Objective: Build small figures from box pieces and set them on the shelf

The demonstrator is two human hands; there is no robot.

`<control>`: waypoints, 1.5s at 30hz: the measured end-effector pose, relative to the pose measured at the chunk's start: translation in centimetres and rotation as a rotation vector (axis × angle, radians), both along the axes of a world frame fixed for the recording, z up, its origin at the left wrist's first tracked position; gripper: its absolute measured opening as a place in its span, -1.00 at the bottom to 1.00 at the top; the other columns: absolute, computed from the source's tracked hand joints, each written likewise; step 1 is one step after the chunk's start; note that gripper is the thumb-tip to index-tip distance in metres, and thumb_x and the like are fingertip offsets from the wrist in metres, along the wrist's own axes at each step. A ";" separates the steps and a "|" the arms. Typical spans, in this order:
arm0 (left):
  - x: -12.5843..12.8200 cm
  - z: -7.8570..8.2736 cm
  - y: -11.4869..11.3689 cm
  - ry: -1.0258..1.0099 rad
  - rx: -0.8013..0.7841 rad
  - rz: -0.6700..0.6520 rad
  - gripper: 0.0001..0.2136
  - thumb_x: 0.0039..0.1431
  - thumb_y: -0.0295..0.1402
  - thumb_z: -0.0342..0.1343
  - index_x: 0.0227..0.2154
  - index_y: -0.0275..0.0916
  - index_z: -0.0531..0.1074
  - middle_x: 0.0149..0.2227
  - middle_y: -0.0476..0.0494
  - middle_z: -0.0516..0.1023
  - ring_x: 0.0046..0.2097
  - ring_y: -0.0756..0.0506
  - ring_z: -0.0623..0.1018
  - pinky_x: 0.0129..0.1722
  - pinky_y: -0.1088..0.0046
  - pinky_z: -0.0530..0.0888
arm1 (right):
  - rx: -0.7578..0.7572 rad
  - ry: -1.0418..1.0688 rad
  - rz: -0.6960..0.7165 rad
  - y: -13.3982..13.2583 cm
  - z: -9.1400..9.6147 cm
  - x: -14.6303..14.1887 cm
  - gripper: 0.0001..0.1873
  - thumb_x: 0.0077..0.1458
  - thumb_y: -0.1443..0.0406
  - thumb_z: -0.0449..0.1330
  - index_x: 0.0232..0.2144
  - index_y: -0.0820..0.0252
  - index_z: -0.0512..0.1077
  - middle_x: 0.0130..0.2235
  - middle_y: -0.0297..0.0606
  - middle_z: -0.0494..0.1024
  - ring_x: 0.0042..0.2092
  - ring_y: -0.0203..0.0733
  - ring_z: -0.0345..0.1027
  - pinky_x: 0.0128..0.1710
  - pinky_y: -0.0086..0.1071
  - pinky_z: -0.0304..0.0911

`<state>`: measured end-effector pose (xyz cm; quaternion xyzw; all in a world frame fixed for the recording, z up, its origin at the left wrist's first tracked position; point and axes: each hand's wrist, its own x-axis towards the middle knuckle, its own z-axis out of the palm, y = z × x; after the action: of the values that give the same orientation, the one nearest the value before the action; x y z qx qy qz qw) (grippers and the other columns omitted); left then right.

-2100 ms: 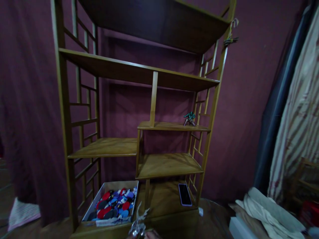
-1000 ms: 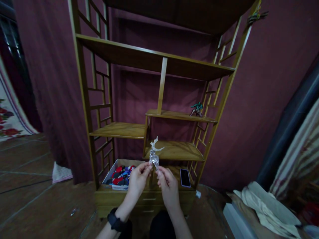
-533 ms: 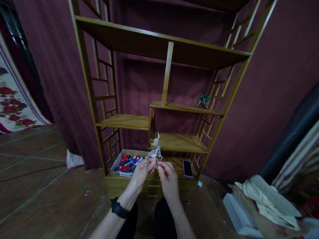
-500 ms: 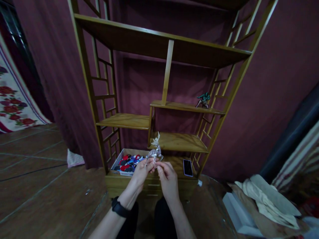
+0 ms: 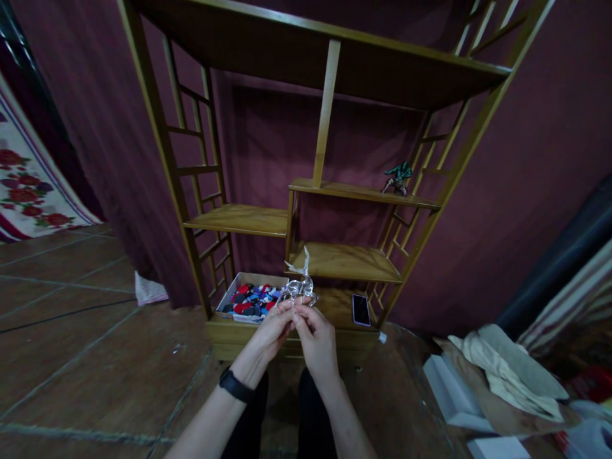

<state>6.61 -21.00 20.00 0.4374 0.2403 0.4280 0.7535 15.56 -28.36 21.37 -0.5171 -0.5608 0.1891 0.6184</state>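
A clear, glassy deer figurine with tall antlers is held up in front of the shelf unit. My left hand, with a dark band on its wrist, grips it from below on the left. Pinched fingers of my right hand meet the left fingertips under the figurine. Its lower part is hidden behind the fingers. Just behind my left hand stands an open box full of red, black, blue and white pieces.
The wooden shelf unit stands against a dark red wall. A phone lies on its lowest board, right of my hands. A green-caped figure stands on an upper shelf. Cloth and a white box lie on the right.
The figurine has turned in my fingers, so its antlers now show spread apart. My hands stay together, and the view has tilted slightly down and closer to the shelf.
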 end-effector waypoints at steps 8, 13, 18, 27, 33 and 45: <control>-0.1 -1.2 0.1 0.014 0.024 0.060 -0.70 -0.14 -0.35 0.28 -0.27 -0.30 0.53 -0.35 -0.15 0.55 -0.39 0.01 0.47 -0.39 0.56 0.35 | -0.017 -0.026 -0.015 0.1 -1.3 0.2 -0.80 0.11 0.29 0.07 -0.25 0.08 0.46 -0.22 -0.31 0.53 -0.19 -0.23 0.40 -0.17 -0.40 0.27; -0.6 -2.2 0.4 0.053 0.060 0.164 -0.74 -0.19 -0.34 0.31 -0.37 -0.32 0.54 -0.52 -0.04 0.47 -0.55 0.11 0.32 -0.52 0.60 0.24 | -0.027 -0.013 -0.036 0.4 -2.5 0.5 -0.78 0.12 0.26 0.04 -0.25 0.07 0.47 -0.24 -0.31 0.55 -0.23 -0.24 0.41 -0.19 -0.41 0.29; -1.0 -2.8 0.3 0.095 0.085 0.162 -0.78 -0.19 -0.28 0.30 -0.50 -0.33 0.51 -0.54 -0.05 0.46 -0.54 0.10 0.31 -0.53 0.59 0.21 | -0.076 0.067 -0.051 1.1 -4.6 0.7 -0.73 0.11 0.21 0.03 -0.21 0.07 0.47 -0.23 -0.30 0.56 -0.25 -0.22 0.43 -0.29 -0.42 0.33; -1.4 -4.4 -0.1 0.151 0.069 0.237 -0.69 -0.20 -0.24 0.29 -0.36 -0.32 0.54 -0.52 -0.08 0.51 -0.55 0.07 0.32 -0.54 0.57 0.21 | -0.150 0.216 0.001 1.3 -7.0 0.7 -0.71 0.06 0.17 0.06 -0.22 0.11 0.49 -0.30 -0.30 0.55 -0.40 -0.27 0.37 -0.49 -0.46 0.36; -1.7 -5.9 -0.6 0.211 0.079 0.316 -0.70 -0.22 -0.26 0.30 -0.38 -0.31 0.54 -0.51 -0.08 0.52 -0.53 0.06 0.36 -0.51 0.56 0.27 | -0.192 0.341 0.021 1.6 -9.4 1.0 -0.63 0.00 0.10 0.10 -0.22 0.18 0.49 -0.35 -0.26 0.53 -0.43 -0.28 0.36 -0.50 -0.43 0.38; -2.4 -11.5 -1.2 0.304 0.109 0.494 -0.73 -0.29 -0.28 0.32 -0.45 -0.30 0.54 -0.52 -0.07 0.52 -0.50 0.02 0.40 -0.43 0.50 0.33 | -0.262 0.524 0.117 0.8 -13.3 1.4 -0.54 -0.02 0.04 0.14 -0.14 0.19 0.46 -0.15 -0.16 0.52 -0.19 -0.14 0.40 -0.27 -0.28 0.42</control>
<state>4.25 -22.18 8.49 0.4647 0.4261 0.5404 0.5572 16.97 -27.53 8.05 -0.4929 -0.3816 0.4220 0.6583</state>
